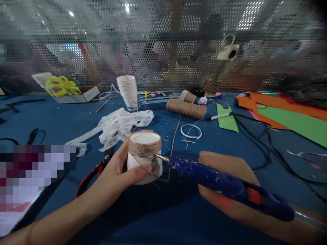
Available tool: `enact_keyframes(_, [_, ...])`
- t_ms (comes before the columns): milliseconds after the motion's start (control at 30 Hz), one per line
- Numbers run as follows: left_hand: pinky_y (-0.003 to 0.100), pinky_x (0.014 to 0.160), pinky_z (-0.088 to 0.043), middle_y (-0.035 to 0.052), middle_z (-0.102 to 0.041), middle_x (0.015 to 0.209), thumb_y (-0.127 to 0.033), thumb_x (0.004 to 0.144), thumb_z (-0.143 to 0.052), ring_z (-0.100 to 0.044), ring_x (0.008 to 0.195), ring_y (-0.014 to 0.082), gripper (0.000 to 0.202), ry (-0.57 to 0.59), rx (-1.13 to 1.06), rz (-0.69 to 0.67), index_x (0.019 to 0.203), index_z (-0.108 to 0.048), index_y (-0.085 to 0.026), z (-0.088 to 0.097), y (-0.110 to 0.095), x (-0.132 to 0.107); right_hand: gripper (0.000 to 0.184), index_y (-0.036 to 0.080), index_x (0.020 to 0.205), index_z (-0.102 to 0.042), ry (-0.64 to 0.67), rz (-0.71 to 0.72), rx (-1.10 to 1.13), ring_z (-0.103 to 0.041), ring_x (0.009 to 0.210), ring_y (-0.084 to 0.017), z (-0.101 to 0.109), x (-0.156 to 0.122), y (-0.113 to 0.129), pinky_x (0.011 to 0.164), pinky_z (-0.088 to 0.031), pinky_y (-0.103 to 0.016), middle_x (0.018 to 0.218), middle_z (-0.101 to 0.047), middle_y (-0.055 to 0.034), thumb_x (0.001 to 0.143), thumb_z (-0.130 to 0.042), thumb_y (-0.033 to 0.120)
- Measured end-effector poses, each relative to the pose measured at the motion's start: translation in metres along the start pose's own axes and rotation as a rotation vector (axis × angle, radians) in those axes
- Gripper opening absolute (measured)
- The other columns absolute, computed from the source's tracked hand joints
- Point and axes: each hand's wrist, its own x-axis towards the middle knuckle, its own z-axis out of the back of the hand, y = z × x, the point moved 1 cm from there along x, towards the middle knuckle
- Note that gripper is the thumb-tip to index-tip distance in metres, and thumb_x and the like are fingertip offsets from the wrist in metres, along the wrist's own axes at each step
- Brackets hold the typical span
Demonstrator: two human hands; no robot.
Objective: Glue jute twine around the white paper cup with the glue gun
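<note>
Two bare hands work above a blue table [173,217]: the left hand [121,170] is wrapped around a white cup [144,160], thumb across its near side, while the right hand [227,165] is closed around a blue glue gun [204,175]. The cup sits front and centre, closed end upward, with a twine band [144,148] around its top; the gun's metal tip is at the band's lower edge, contact unclear. A twine strand [175,136] leads back toward a spool [186,109]. Red-handled scissors [88,178] lie beside the left wrist, bunched white lace [117,124] beyond, and stacked paper cups [127,92] farther back.
</note>
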Motion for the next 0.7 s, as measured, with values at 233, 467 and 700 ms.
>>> enact_keyframes(233, [0.03, 0.084, -0.05, 0.0016, -0.075, 0.103, -0.034, 0.07, -0.089, -0.065, 0.093, 0.0244, 0.074, 0.018, 0.006, -0.008, 0.138, -0.06, -0.031, 0.0, -0.0034, -0.0004, 0.029, 0.023, 0.069, -0.038, -0.021, -0.045, 0.014, -0.04, 0.047, -0.008, 0.0028, 0.0006, 0.0023, 0.043, -0.03, -0.023, 0.061, -0.045, 0.0077, 0.082, -0.061, 0.013])
enact_keyframes(467, [0.03, 0.085, -0.051, 0.0022, -0.078, 0.104, -0.034, 0.072, -0.088, -0.067, 0.094, 0.0241, 0.091, 0.024, -0.003, -0.001, 0.152, -0.046, -0.032, 0.0001, -0.0025, -0.0007, 0.029, 0.023, 0.068, -0.037, -0.041, -0.03, -0.02, -0.041, 0.047, -0.007, 0.001, 0.0017, 0.0012, 0.042, -0.028, -0.023, 0.059, -0.044, 0.0079, 0.081, -0.061, 0.012])
enact_keyframes(700, [0.031, 0.085, -0.055, 0.003, -0.079, 0.097, -0.033, 0.071, -0.089, -0.071, 0.093, 0.0253, 0.07, 0.038, -0.056, -0.061, 0.136, -0.061, -0.027, 0.0025, 0.0012, 0.0035, 0.03, 0.024, 0.067, -0.036, -0.1, -0.045, -0.047, -0.045, 0.046, -0.009, 0.0039, 0.0043, 0.0023, 0.044, -0.035, -0.024, 0.058, -0.046, 0.0064, 0.082, -0.057, 0.01])
